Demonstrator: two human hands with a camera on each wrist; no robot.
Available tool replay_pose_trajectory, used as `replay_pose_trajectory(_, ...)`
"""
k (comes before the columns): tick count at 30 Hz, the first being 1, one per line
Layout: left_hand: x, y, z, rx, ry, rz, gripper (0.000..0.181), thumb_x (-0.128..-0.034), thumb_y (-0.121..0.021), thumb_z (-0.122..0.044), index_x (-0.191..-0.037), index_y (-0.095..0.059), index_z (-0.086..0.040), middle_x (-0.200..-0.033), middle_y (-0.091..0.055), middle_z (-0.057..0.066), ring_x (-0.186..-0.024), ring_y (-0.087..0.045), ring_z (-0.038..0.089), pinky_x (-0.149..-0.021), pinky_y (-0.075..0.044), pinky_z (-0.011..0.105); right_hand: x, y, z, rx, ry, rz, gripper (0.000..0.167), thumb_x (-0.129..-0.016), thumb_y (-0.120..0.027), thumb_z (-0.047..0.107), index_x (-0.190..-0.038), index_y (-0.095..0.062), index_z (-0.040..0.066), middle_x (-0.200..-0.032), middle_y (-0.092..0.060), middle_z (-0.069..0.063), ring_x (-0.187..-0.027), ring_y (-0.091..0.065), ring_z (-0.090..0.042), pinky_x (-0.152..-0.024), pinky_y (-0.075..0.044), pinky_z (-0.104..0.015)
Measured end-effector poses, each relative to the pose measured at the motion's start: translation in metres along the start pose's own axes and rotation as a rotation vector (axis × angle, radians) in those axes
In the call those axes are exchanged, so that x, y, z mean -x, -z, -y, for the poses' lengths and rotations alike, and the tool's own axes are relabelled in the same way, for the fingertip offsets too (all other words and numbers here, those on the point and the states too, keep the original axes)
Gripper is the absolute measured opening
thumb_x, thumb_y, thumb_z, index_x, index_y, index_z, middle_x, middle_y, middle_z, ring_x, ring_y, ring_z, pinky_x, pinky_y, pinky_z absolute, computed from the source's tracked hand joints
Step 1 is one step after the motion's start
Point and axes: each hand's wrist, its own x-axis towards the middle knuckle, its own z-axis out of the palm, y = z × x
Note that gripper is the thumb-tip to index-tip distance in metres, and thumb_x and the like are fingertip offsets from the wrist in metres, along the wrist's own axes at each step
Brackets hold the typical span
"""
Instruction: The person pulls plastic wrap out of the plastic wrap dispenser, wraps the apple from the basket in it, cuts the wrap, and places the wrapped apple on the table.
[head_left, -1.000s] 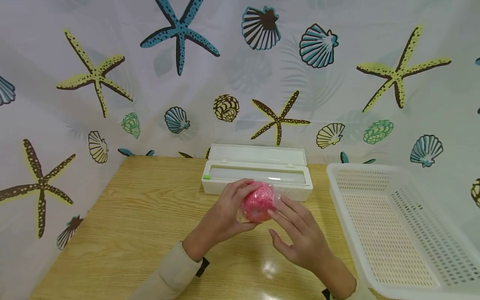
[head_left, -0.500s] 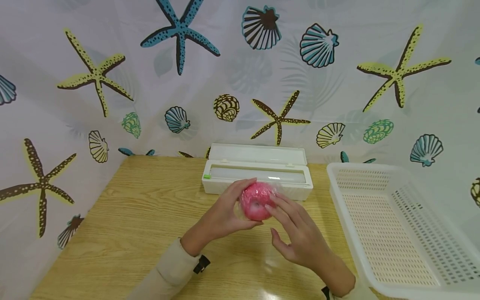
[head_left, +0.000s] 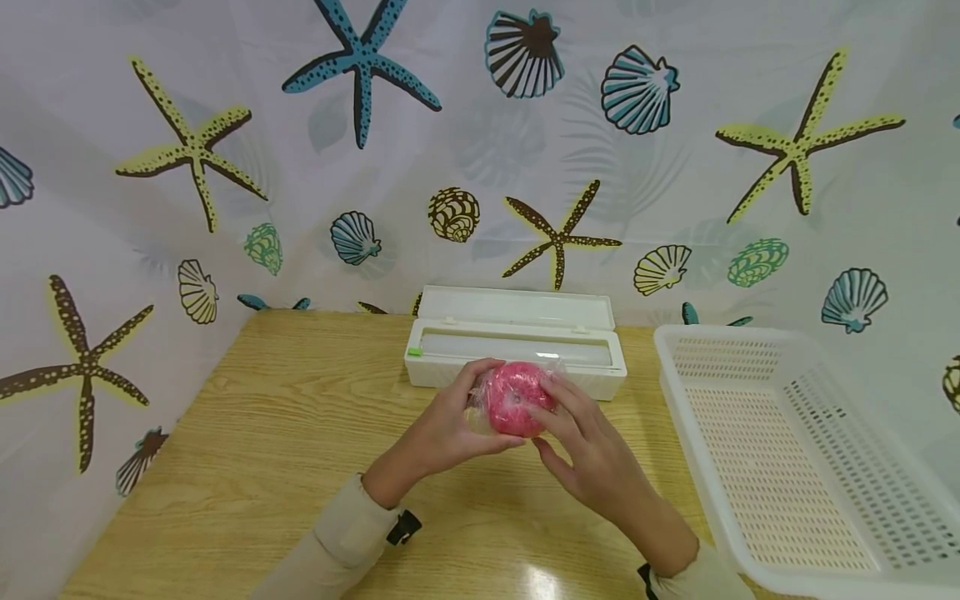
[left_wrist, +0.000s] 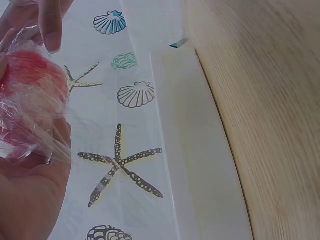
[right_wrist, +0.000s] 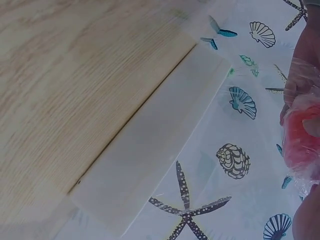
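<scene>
A red-pink apple (head_left: 519,400) in clear plastic wrap is held up above the table in the head view. My left hand (head_left: 442,425) grips it from the left, fingers behind the top and thumb along the underside. Loose wrap (left_wrist: 37,117) bunches around the apple in the left wrist view. My right hand (head_left: 596,450) holds the apple's right side, with fingertips on its front and the thumb at its lower edge. Behind the hands stands a white cling-film box (head_left: 427,372), lid raised, with a roll of film (head_left: 510,348) inside.
A white perforated plastic basket (head_left: 693,467) stands on the right of the wooden table (head_left: 300,417). A cloth with starfish and shell prints (head_left: 450,108) hangs behind the table and along the left side.
The apple has turned between my hands, its dimple moving up to face the camera. My right thumb has come in from apart to the apple's lower edge. Box and basket stay put.
</scene>
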Motion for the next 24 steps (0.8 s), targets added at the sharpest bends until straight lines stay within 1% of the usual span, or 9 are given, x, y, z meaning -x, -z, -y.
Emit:
replay_pose_trajectory(5, 0.001, 0.001, -0.001, 0.031, 0.044, 0.004, 0.081, -0.0711, -0.082, -0.031, -0.136, -0.035, -0.018, -0.129, -0.048, 0.003, -0.112, -0.053, 0.018, -0.086, -0.049, 0.03, 0.0, -0.003, -0.002, -0.005, -0.018, 0.013, 0.038, -0.097, -0.048, 0.028, -0.124, -0.051, 0.001, -0.134, -0.04, -0.024, -0.125, -0.038, -0.038, -0.104, -0.032, -0.033)
replay_pose_trajectory(12, 0.002, 0.001, -0.002, 0.035, 0.116, 0.001, 0.079, -0.0721, -0.081, -0.031, -0.137, -0.036, -0.019, -0.13, -0.048, 0.001, -0.114, -0.051, 0.018, -0.086, -0.049, 0.031, -0.003, -0.008, -0.005, -0.006, -0.016, 0.028, 0.037, -0.097, -0.048, 0.027, -0.123, -0.049, 0.002, -0.135, -0.039, -0.024, -0.125, -0.037, -0.038, -0.103, -0.033, -0.036)
replay_pose_trajectory(13, 0.002, 0.002, -0.007, 0.041, 0.13, 0.002, 0.079, -0.0726, -0.081, -0.028, -0.137, -0.036, -0.017, -0.13, -0.048, 0.002, -0.114, -0.051, 0.018, -0.086, -0.049, 0.031, -0.003, -0.009, -0.005, -0.002, -0.014, 0.031, 0.037, -0.097, -0.047, 0.028, -0.123, -0.049, 0.002, -0.135, -0.039, -0.024, -0.125, -0.037, -0.038, -0.103, -0.033, -0.036)
replay_pose_trajectory(14, 0.002, 0.002, -0.007, 0.049, 0.138, -0.001, 0.078, -0.0726, -0.081, -0.029, -0.136, -0.037, -0.018, -0.13, -0.048, 0.002, -0.114, -0.051, 0.018, -0.086, -0.049, 0.031, -0.004, -0.009, -0.006, 0.0, -0.011, 0.032, 0.037, -0.097, -0.047, 0.028, -0.123, -0.049, 0.002, -0.135, -0.039, -0.024, -0.125, -0.038, -0.038, -0.102, -0.034, -0.037)
replay_pose_trajectory(19, 0.003, 0.001, -0.005, 0.095, 0.169, -0.004, 0.077, -0.0733, -0.08, -0.03, -0.136, -0.038, -0.02, -0.129, -0.049, 0.001, -0.112, -0.052, 0.019, -0.085, -0.05, 0.029, -0.005, -0.013, -0.007, 0.005, -0.005, 0.048, 0.036, -0.097, -0.044, 0.027, -0.123, -0.047, 0.003, -0.135, -0.037, -0.025, -0.125, -0.037, -0.039, -0.098, -0.038, -0.041)
replay_pose_trajectory(20, 0.003, 0.0, 0.0, 0.101, 0.166, -0.006, 0.077, -0.0727, -0.08, -0.033, -0.136, -0.038, -0.023, -0.128, -0.049, 0.0, -0.112, -0.052, 0.019, -0.084, -0.05, 0.029, -0.005, -0.013, -0.008, 0.005, -0.002, 0.049, 0.036, -0.097, -0.043, 0.026, -0.123, -0.047, 0.003, -0.135, -0.036, -0.025, -0.125, -0.037, -0.04, -0.098, -0.039, -0.041)
replay_pose_trajectory(24, 0.003, 0.0, 0.0, 0.141, 0.181, 0.012, 0.076, -0.0735, -0.08, -0.031, -0.136, -0.038, -0.023, -0.128, -0.049, 0.0, -0.112, -0.052, 0.019, -0.084, -0.05, 0.029, -0.003, -0.014, -0.011, 0.038, 0.028, 0.048, 0.036, -0.097, -0.043, 0.028, -0.122, -0.047, 0.002, -0.133, -0.038, -0.025, -0.123, -0.038, -0.039, -0.1, -0.038, -0.039)
